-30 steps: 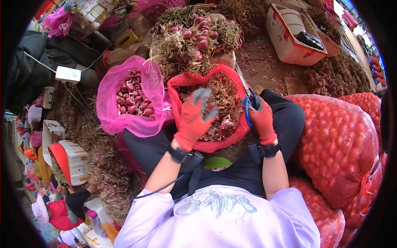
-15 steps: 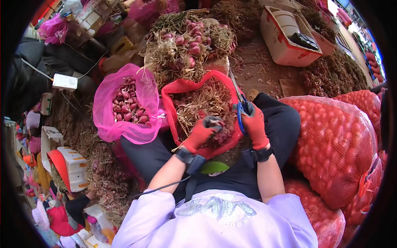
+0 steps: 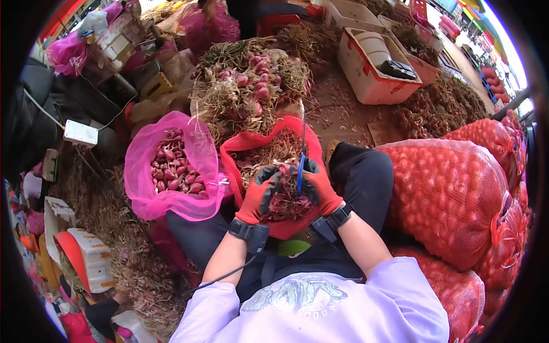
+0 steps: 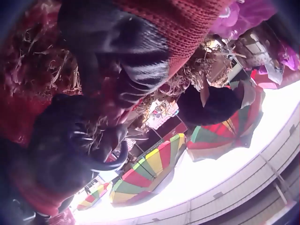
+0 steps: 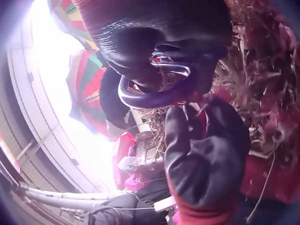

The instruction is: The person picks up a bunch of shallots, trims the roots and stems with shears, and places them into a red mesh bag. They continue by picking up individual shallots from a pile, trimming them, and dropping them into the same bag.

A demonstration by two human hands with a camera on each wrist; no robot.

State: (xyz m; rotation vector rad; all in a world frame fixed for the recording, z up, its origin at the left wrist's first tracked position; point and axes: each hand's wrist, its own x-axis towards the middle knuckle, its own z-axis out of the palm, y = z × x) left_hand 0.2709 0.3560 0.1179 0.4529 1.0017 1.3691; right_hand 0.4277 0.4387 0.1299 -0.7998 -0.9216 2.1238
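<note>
Both hands wear red gloves with dark coated palms and meet over an open red mesh bag (image 3: 229, 157) of dry stalks and shallots. My left hand (image 3: 258, 195) pinches a shallot (image 3: 283, 168), mostly hidden by the fingers; in the right wrist view that hand (image 5: 206, 154) shows curled fingertips. My right hand (image 3: 321, 187) grips scissors by their blue handles (image 3: 300, 178), blades pointing away from the body. The right wrist view has the handle loop (image 5: 150, 99) round the fingers, close above the left fingertips.
Left of the red bag stands a pink mesh bag (image 3: 134, 180) holding loose shallots (image 3: 171, 171). Beyond lies a heap of dried shallot bunches (image 3: 246, 86). Full red sacks (image 3: 446, 194) stand at the right, a foam box (image 3: 372, 74) at the back right. A white power box (image 3: 81, 132) hangs at left.
The left hand first reached open over the red bag, then took a shallot from it. Both hands have since come together, the right bringing the scissors inward to the left.
</note>
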